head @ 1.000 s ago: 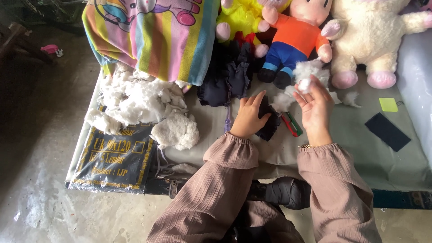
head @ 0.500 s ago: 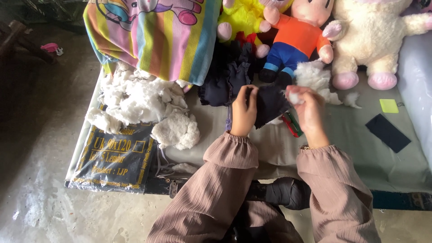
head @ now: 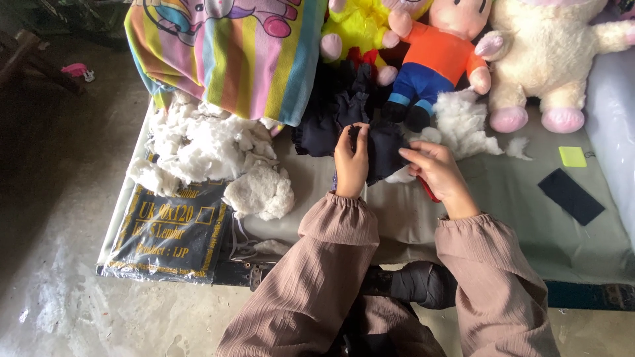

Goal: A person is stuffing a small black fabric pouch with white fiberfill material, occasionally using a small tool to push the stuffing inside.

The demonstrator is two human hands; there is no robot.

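My left hand grips the edge of a small dark navy fabric piece held over the grey table cover. My right hand pinches the same dark fabric from the right, fingers pressed into it, with a bit of white stuffing just under them. A red-handled tool lies partly hidden below my right hand. A clump of white stuffing sits just beyond my right hand, and more dark fabric is heaped behind my left hand.
A large heap of white stuffing lies at the left, above a black plastic-wrapped packet. A striped rainbow cushion, a yellow toy, an orange-and-blue doll and a cream plush animal line the back. A black patch and yellow square lie right.
My right hand has come down from the raised stuffing clump onto the dark fabric. My left hand shifted slightly up and now holds the fabric upright.
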